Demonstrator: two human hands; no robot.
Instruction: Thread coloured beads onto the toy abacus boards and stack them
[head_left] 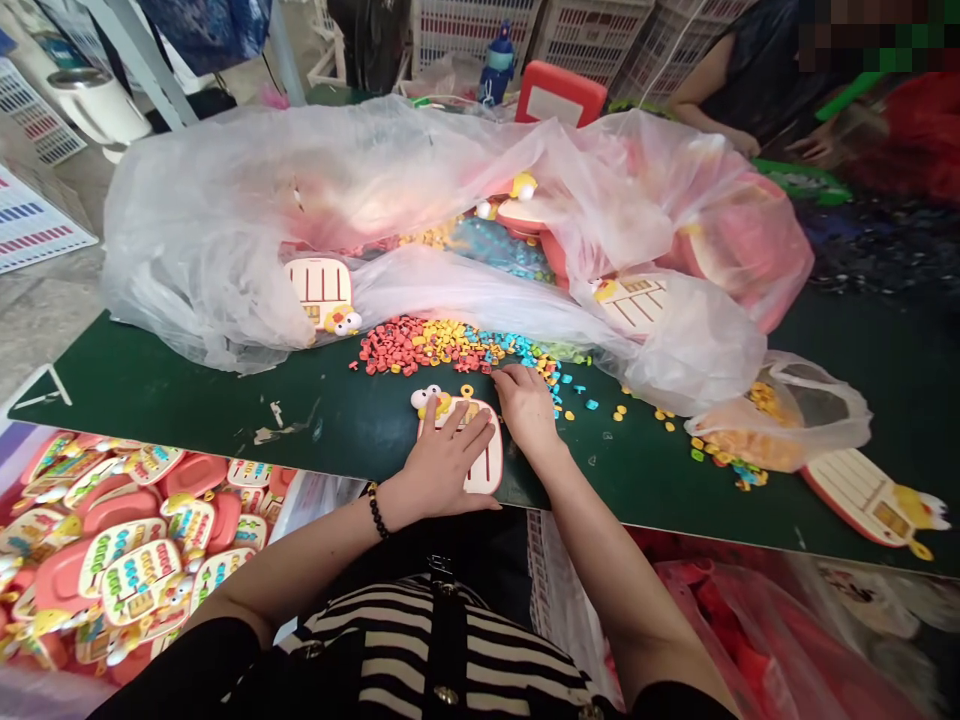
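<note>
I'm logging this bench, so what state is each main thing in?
Central cream, rounded, slotted plastic board: face up, partly covered
Left hand: open, on that board
Small red, yellow, blue plastic pieces: loose, heaped
Right hand: curled, grip hidden
Translucent plastic sheeting: crumpled
Far-right cream slotted board: face up
Blue drinking bottle: upright

soft diffuse light | right side dimmer | edges stretched | top-right corner pixelated

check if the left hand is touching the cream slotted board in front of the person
Touching. The head view shows the left hand laid over the cream slotted board, its spread fingers across the board's face.
</note>
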